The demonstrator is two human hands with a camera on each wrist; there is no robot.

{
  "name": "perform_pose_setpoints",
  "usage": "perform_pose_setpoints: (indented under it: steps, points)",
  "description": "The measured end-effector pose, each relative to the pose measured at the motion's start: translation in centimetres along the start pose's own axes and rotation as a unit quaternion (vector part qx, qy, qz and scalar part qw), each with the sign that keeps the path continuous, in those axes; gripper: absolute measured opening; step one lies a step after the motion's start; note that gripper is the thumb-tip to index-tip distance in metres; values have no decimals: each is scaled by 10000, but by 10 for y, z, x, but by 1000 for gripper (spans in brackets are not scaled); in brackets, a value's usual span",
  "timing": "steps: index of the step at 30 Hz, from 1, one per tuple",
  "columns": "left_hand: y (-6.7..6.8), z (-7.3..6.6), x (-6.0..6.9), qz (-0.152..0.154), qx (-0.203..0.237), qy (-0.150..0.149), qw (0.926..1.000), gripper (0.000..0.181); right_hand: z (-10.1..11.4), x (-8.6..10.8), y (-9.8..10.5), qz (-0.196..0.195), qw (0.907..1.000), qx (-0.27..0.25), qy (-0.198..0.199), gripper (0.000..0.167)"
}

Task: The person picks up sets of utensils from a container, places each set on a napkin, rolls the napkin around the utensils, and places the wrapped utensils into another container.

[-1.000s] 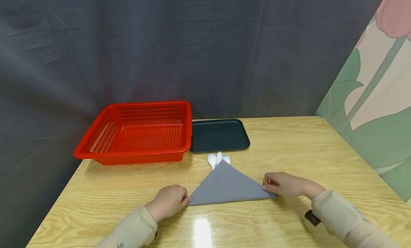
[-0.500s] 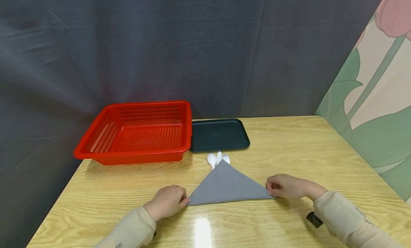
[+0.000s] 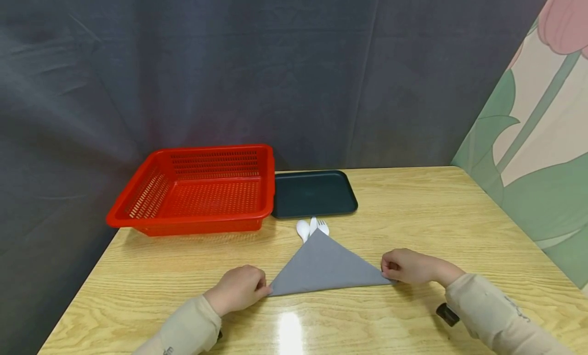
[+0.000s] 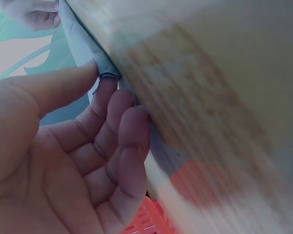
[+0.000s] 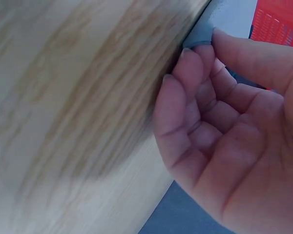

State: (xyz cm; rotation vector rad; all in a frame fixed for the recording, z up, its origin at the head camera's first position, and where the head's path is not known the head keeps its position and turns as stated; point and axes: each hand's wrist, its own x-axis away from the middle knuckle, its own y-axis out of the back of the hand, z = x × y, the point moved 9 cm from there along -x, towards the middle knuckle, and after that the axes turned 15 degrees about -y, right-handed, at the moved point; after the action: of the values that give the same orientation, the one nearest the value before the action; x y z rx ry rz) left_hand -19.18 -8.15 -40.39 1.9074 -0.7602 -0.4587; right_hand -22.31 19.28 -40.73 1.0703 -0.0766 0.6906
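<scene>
A grey cloth napkin [image 3: 326, 265], folded into a triangle, lies on the table with its peak pointing away from me. My left hand [image 3: 240, 289] pinches its left corner between thumb and forefinger, as the left wrist view shows at the napkin edge [image 4: 90, 48]. At the opposite corner my right hand [image 3: 406, 266] pinches the cloth the same way, its other fingers [image 5: 172, 105] curled beside the tabletop. From under the peak stick out the heads of a white spoon [image 3: 303, 229], a white knife [image 3: 314, 225] and a white fork [image 3: 323, 226]; their handles are hidden beneath the napkin.
A red plastic basket [image 3: 202, 223] stands at the back left of the wooden table [image 3: 413, 207]. Beside it lies a dark tray [image 3: 314, 194], partly behind the basket's right side. A dark curtain [image 3: 257, 69] hangs behind the table.
My right hand has shifted slightly outward to the right along the napkin's corner, then stayed there. The left hand has barely moved. The cutlery, tray and basket are where they were.
</scene>
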Motion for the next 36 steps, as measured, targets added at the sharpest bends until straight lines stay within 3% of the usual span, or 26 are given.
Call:
perform_pose_setpoints:
  steps: [11,17,23,31,36]
  points:
    - [1,-2,1,-54,-35,-136,9999,25,1,0,0,-154,9995,207,-162,15]
    - [0,0,1,-54,-304,-39,9995,20,-1,1,1,-290,9984,343,-351,14]
    - [-2,-1,1,-10,-282,71,9996,18,0,3,1,-409,9975,441,-366,13]
    - [7,-5,-2,-393,-418,85,9983,23,2,3,0,-450,9969,450,-454,14]
    - [16,-19,-9,-801,-699,-342,9937,15,1,2,0,-564,9955,532,-539,15]
